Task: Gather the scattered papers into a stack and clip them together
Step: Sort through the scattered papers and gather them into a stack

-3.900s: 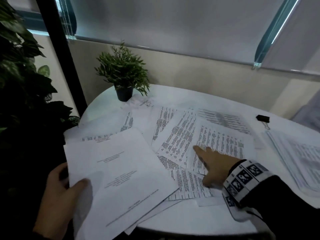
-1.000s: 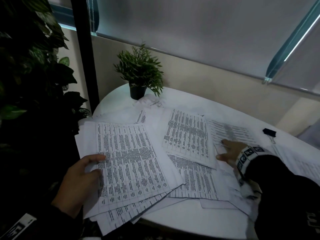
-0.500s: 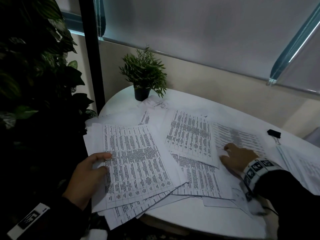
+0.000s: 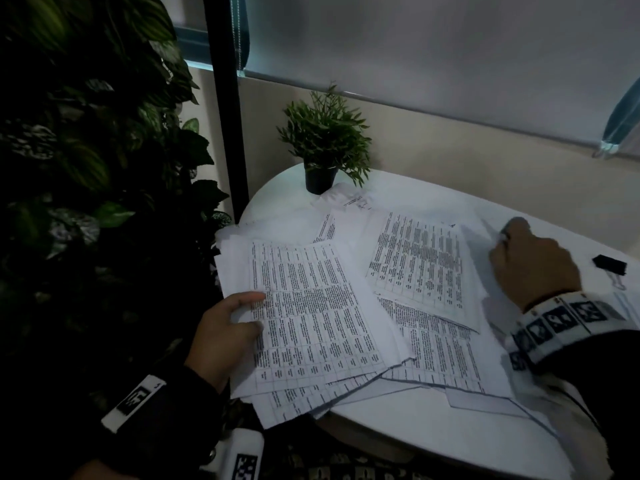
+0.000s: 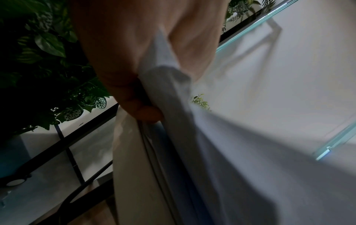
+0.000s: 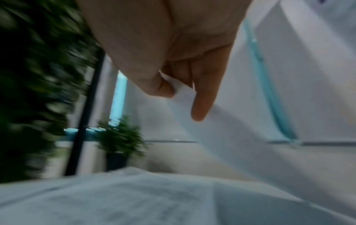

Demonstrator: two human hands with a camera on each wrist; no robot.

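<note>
Printed papers lie scattered over a round white table (image 4: 433,441). My left hand (image 4: 228,327) grips a loose stack of printed sheets (image 4: 311,313) at its left edge, thumb on top; the left wrist view shows the fingers (image 5: 142,111) curled under the stack (image 5: 173,137). My right hand (image 4: 530,261) is at the right of the table, pinching the corner of a single sheet (image 6: 185,94) between thumb and fingers and lifting it. More sheets (image 4: 419,261) lie between the hands. A black binder clip (image 4: 609,266) rests on the table to the right of my right hand.
A small potted plant (image 4: 323,143) stands at the back of the table. Large dark foliage (image 4: 86,150) and a black post (image 4: 225,109) fill the left side. Another sheet (image 4: 628,303) lies at the far right edge.
My right hand has moved back and to the right and now pinches a sheet's corner instead of lying flat on it. The left hand keeps its hold on the stack.
</note>
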